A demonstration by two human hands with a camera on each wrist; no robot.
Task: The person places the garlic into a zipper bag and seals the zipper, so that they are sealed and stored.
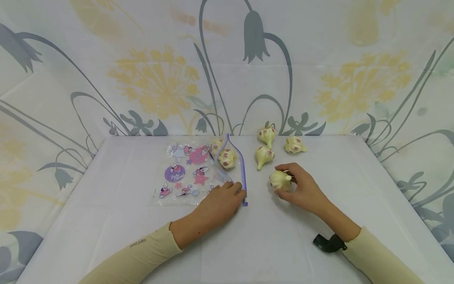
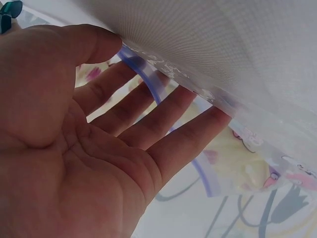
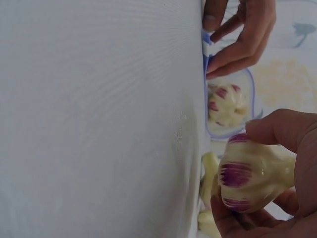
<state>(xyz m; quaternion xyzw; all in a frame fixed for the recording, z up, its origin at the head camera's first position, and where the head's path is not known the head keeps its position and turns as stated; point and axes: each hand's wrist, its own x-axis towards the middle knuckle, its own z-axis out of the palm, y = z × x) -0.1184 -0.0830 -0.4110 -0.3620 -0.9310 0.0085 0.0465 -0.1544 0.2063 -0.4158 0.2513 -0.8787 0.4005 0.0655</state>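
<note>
A clear zip bag (image 1: 191, 189) with pink and purple cartoon prints lies flat, its purple-edged mouth gaping toward the right. Inside are two garlic bulbs (image 1: 227, 158), close to the opening. My left hand (image 1: 221, 203) holds the near end of the purple zip strip (image 2: 156, 91), with thumb and fingertips down at the table. To the right of the bag, my right hand (image 1: 299, 189) grips another garlic bulb (image 3: 252, 173) between thumb and fingers. That bulb is cream with purple streaks, and its stem points toward the palm.
Beyond the right hand lie three more garlic bulbs: one at the back (image 1: 267, 135), one in front of it (image 1: 264, 156) and one to the right (image 1: 295, 145). A white cloth (image 1: 248, 244) covers the table, and a flower-patterned curtain (image 1: 227, 79) rises behind it.
</note>
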